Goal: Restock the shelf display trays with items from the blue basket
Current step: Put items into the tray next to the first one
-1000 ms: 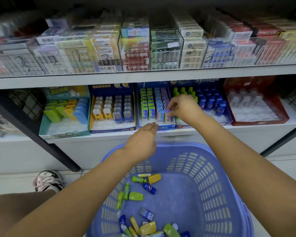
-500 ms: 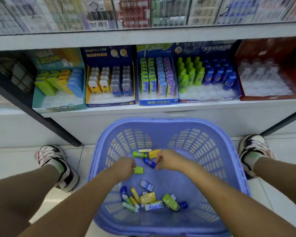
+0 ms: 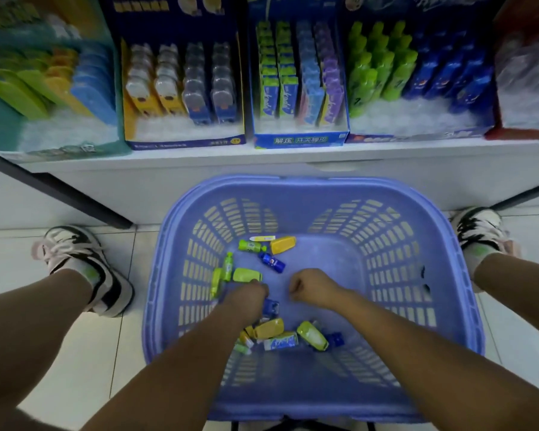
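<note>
The blue basket [image 3: 467, 306] stands on the floor below the shelf, with several small green, yellow and blue items on its bottom. My left hand [image 3: 250, 293] reaches into it, fingers curled down over the near end of a green case [image 3: 246, 274]. My right hand [image 3: 311, 287] is beside it over the bare basket bottom, curled into a fist with nothing visible in it. A small blue bottle [image 3: 272, 262] and a yellow case [image 3: 282, 245] lie farther back, apart from both hands. More items pile up near my left wrist [image 3: 280, 340].
The shelf's display trays stand in a row above: a teal tray [image 3: 59, 144], a navy tray [image 3: 184, 141], a blue tray of sticks [image 3: 299, 140], a tray of green and blue bottles [image 3: 417, 135], and a red tray [image 3: 523, 132]. My shoes [image 3: 84, 265] flank the basket.
My right hand left the stick tray and both hands dropped into the basket. The view tilted downward. The left hand now curls onto the green case; the right hand drew back from the blue bottle.
</note>
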Available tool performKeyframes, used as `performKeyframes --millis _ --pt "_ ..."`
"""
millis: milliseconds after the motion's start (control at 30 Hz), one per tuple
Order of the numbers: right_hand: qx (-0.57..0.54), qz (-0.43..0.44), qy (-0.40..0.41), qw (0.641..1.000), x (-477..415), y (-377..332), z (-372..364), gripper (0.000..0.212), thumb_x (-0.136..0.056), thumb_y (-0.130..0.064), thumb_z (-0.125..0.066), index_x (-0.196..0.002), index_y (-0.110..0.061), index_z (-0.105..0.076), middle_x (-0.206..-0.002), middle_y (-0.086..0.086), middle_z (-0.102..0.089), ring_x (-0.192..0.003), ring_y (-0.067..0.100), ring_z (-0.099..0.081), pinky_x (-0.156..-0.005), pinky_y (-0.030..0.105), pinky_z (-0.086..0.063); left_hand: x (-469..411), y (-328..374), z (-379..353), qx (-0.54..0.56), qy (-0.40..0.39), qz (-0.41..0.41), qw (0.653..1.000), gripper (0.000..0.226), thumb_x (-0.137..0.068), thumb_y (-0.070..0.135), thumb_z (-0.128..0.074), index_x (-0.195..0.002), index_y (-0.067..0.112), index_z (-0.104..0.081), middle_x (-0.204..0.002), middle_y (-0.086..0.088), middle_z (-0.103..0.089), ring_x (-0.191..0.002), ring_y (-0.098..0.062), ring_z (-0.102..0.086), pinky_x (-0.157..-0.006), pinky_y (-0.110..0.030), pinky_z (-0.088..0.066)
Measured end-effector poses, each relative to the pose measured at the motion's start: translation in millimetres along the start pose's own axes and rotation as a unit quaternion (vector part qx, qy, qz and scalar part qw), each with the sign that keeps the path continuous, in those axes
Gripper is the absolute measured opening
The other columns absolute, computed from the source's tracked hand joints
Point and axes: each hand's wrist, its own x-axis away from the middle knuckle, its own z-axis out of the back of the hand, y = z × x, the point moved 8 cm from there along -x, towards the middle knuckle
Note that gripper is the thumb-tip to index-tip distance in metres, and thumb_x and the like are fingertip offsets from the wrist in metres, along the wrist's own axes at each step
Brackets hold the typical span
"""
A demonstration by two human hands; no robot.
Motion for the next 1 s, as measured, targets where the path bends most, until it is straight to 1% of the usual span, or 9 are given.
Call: performKeyframes --millis 133,233,333,467,633,733,867,933,1000 --pt "0.058 0.0 0.014 0.998 -4 3 19 0.02 -0.078 -0.013 -0.066 -0.095 -0.003 -0.07 -0.103 0.013 -0.069 -0.1 0.027 -0.061 -0.087 0.031 -0.045 -5 -1 0 -0.005 0.007 0.003 1.0 0.034 -0.088 0.01 -0.057 -0.122 0.006 -0.051 -0.124 -0.019 -0.05 -0.11 -0.036 -0.055 -0.09 -0.041 -0.043" --pt "0.184 -0.036 -0.118 0.975 5 18 10 0.031 -0.078 -0.013 -0.07 -0.107 -0.002 -0.068 -0.105 0.016 -0.065 -0.096 0.024 -0.06 -0.081 0.029 -0.044 -8 2 -1 0.001 0.019 0.002 1.0 0.034 -0.088 0.016 -0.061 -0.118 0.005 -0.051 -0.123 -0.019 -0.052 -0.11 -0.035 -0.054 -0.089 -0.041 -0.043" --pt "0.192 -0.053 -0.215 0.956 19 34 -3 0.03 -0.079 -0.009 -0.067 -0.109 -0.005 -0.068 -0.109 0.015 -0.067 -0.086 0.019 -0.056 -0.071 0.023 -0.042 -11 4 -3 0.048 0.017 0.005 0.999 0.039 -0.084 0.015 -0.067 -0.116 0.002 -0.049 -0.12 -0.021 -0.055 -0.11 -0.036 -0.054 -0.087 -0.039 -0.043" --pt "0.185 0.007 -0.207 0.961 27 29 -22 0.027 -0.081 -0.006 -0.06 -0.107 -0.004 -0.067 -0.111 0.015 -0.066 -0.104 0.029 -0.061 -0.088 0.032 -0.047 -12 1 -5 0.113 0.02 0.017 0.993 0.038 -0.082 0.018 -0.07 -0.113 0.002 -0.054 -0.117 -0.02 -0.059 -0.107 -0.035 -0.056 -0.084 -0.037 -0.044" --pt "0.201 0.01 -0.145 0.969 25 26 -37 0.026 -0.075 -0.02 -0.072 -0.098 -0.007 -0.069 -0.104 0.012 -0.067 -0.097 0.029 -0.062 -0.081 0.029 -0.047 -9 0 16 0.181 0.056 0.021 0.982 0.024 -0.085 0.021 -0.065 -0.101 0.003 -0.062 -0.11 -0.019 -0.062 -0.104 -0.032 -0.057 -0.083 -0.036 -0.043" --pt "0.228 -0.005 -0.147 0.962 27 26 -39 0.029 -0.077 -0.021 -0.071 -0.101 -0.006 -0.067 -0.107 0.014 -0.064 -0.099 0.03 -0.06 -0.08 0.029 -0.045 -4 0 29 0.241 0.047 0.038 0.969 0.016 -0.083 0.016 -0.066 -0.085 0.001 -0.061 -0.085 -0.018 -0.058 -0.093 -0.032 -0.06 -0.069 -0.034 -0.043" --pt "0.148 -0.049 -0.162 0.974 32 25 -22 0.026 -0.08 -0.013 -0.067 -0.103 -0.001 -0.065 -0.105 0.018 -0.065 -0.092 0.027 -0.062 -0.075 0.031 -0.046 4 8 44 0.359 -0.007 0.04 0.932 0.006 -0.084 0.007 -0.064 -0.082 0.002 -0.064 -0.077 -0.013 -0.061 -0.065 -0.02 -0.059 -0.068 -0.03 -0.054" --pt "-0.008 -0.059 -0.116 0.991 37 19 4 0.014 -0.085 -0.002 -0.059 -0.097 0.0 -0.065 -0.087 0.016 -0.064 -0.071 0.022 -0.061 -0.066 0.03 -0.048 8 15 59 0.417 -0.021 0.021 0.908 0.013 -0.087 0.006 -0.063 -0.075 0.008 -0.058 -0.071 -0.01 -0.06 -0.061 -0.013 -0.057 -0.061 -0.023 -0.052" --pt "-0.192 -0.054 -0.071 0.977 47 8 35 0.012 -0.089 0.003 -0.054 -0.095 -0.005 -0.06 -0.077 0.007 -0.059 -0.063 0.015 -0.057 -0.063 0.024 -0.049 18 23 76 0.469 -0.036 0.005 0.882 0.019 -0.091 0.007 -0.057 -0.075 0.014 -0.052 -0.073 -0.006 -0.058 -0.064 -0.01 -0.056 -0.063 -0.021 -0.049"
